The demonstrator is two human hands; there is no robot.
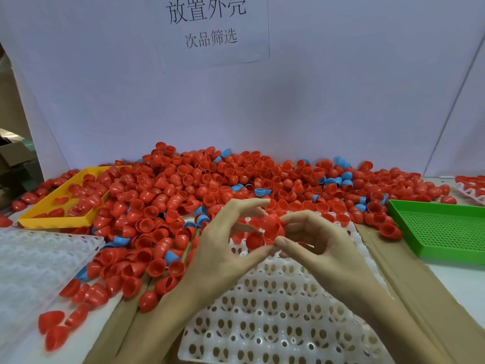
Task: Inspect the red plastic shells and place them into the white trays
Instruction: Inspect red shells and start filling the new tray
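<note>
Grip: the left hand [223, 240] and the right hand [312, 240] meet over one red shell [273, 227], fingertips curled and pinching it from both sides.
Held shell: raised above the far end of the white tray [275, 311]; the fingers cover its edges, so its rim is hard to make out.
Second shell: a smaller red shell [254, 241] shows just below the grip; whether the left thumb holds it or it sits in the tray cannot be told.
Tray under the grip: cut off by the lower edge.
Pile: loose red shells [210, 179] with a few blue shells [346, 176], beyond and left of the grip.
Left of the grip: a yellow tray [39, 214], partly buried; a clear tray [39, 258], cut off.
Right of the grip: a green tray [441, 229], cut off.
</note>
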